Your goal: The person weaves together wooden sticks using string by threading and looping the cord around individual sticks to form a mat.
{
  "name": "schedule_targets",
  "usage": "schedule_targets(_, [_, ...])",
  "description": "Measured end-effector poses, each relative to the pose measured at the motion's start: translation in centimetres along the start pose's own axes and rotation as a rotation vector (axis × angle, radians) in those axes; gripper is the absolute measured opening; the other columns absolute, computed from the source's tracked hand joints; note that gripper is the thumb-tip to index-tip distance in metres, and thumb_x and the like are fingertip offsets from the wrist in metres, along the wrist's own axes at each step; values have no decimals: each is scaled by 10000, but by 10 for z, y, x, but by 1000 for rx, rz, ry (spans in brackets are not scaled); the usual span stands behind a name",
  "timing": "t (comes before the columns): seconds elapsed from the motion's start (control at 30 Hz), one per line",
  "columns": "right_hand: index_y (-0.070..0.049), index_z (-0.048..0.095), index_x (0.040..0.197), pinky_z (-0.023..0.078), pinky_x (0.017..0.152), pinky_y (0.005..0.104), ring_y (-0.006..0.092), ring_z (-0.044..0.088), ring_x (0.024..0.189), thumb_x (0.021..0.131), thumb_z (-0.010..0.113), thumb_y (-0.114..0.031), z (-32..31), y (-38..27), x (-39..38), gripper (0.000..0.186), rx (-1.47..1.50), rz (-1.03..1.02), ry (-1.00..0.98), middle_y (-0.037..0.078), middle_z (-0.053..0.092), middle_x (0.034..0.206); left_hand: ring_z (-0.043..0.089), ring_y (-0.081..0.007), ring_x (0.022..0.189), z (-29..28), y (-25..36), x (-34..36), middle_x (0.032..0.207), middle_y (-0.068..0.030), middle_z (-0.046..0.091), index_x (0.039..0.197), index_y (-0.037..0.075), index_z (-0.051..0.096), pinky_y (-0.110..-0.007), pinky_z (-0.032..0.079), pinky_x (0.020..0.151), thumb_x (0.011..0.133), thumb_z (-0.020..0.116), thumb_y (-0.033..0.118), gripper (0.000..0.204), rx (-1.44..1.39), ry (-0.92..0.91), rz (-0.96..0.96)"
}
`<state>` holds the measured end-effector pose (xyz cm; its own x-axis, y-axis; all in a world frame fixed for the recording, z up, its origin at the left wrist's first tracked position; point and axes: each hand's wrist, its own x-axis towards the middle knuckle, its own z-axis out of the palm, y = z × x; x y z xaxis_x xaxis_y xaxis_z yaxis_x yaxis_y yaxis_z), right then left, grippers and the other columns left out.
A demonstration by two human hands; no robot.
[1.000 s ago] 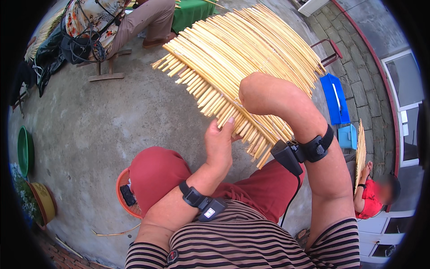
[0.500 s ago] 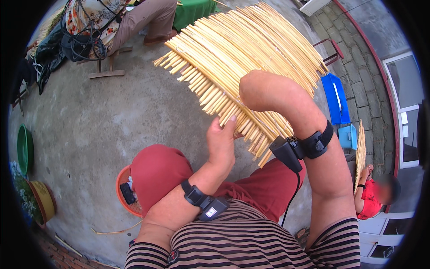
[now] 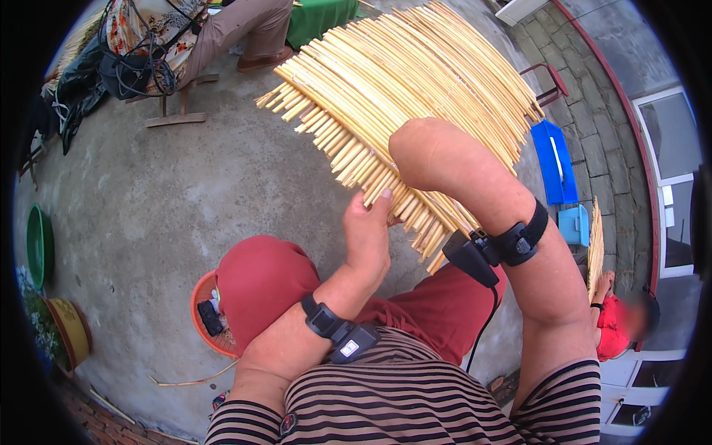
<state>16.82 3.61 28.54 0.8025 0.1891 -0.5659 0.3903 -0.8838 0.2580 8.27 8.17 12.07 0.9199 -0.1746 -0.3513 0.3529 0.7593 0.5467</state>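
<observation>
A fan-like mat of pale straight reed sticks (image 3: 415, 67), crossed near its lower edge by lengthwise sticks, spans the upper middle of the view. My left hand (image 3: 367, 222) pinches the short stick ends on that lower edge, thumb on top, other fingers mostly underneath. Just above it to the right, my right hand (image 3: 419, 152) is curled down over the crosswise sticks; its fingertips and whatever they hold are hidden. Both forearms wear black straps with small devices. My red-trousered knees are beneath.
A seated person (image 3: 237, 30) is at upper left, another in red (image 3: 615, 330) at right beside reeds (image 3: 595, 245). Around are an orange basket (image 3: 204, 326), green tub (image 3: 37, 245), flowerpot (image 3: 70, 334), blue bins (image 3: 552, 159) and a red stool (image 3: 560, 81).
The mat and my left hand have shifted slightly upward and right. My right hand has moved a little to the left along the mat. Both grips look unchanged.
</observation>
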Motion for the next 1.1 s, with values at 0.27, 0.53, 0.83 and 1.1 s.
schedule_targets(0.27, [-7,705,780,535,680,395,325,672,752,740,572,-53,10,2,-6,146,-128,-20,91,196,670,782,628,-113,862,-2,2,-1,1044,-18,639,1136,66,549,-290,512,702,929,541,133,217,50,-14,3])
schedule_targets(0.53, [-16,701,765,531,671,401,328,670,748,732,584,-67,23,11,-7,132,-192,-41,191,184,669,765,635,-122,843,-1,1,0,1021,-36,645,1131,54,547,-292,521,683,923,546,124,220,21,-8,5])
schedule_targets(0.83, [-18,703,778,531,684,408,328,672,757,740,575,-66,28,7,-6,141,-172,-5,211,185,672,771,636,-132,804,0,4,0,1000,-56,646,1116,33,551,-289,527,650,918,552,114,214,16,2,6])
schedule_targets(1.1, [-4,701,782,537,682,409,332,675,760,745,584,-76,29,4,-7,143,-153,1,202,195,671,773,633,-128,789,0,4,0,993,-55,647,1109,33,555,-281,525,632,913,562,113,211,-2,4,6])
